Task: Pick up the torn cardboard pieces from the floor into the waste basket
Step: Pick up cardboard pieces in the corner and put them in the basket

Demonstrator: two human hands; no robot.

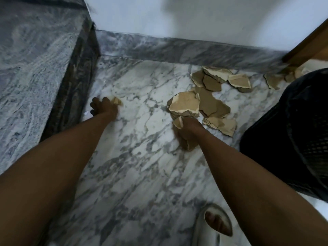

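While both bare forearms stretch forward and down from the near edge of the view, a foot in a pale slide sandal (215,226) stands on the white, grey-veined marble floor (134,157) between them. The right arm reaches straight ahead, and the right hand (188,128) is curled round a stack of torn brown cardboard pieces (184,105), with one large pale-faced piece sticking up above the fingers and more brown scraps bunched beneath the palm. The left arm angles out toward the dark stone step, and the left hand (103,108) is bent at the wrist with its fingers curled, pinching a small tan cardboard scrap (117,101) low over the floor; blur hides whether the scrap touches the marble. At the right edge, the black mesh waste basket (292,132) stands on the floor just beside the right forearm. Beyond the right hand, loose torn cardboard pieces on the floor (215,103) lie overlapping, one with printed marks near the basket. Farther back, another cluster of brown and pale pieces (221,79) sits close to the grey marble skirting (177,48), and a few more lie by the brown wooden door frame (308,47) behind the basket. The white wall (177,16) rises above the skirting.
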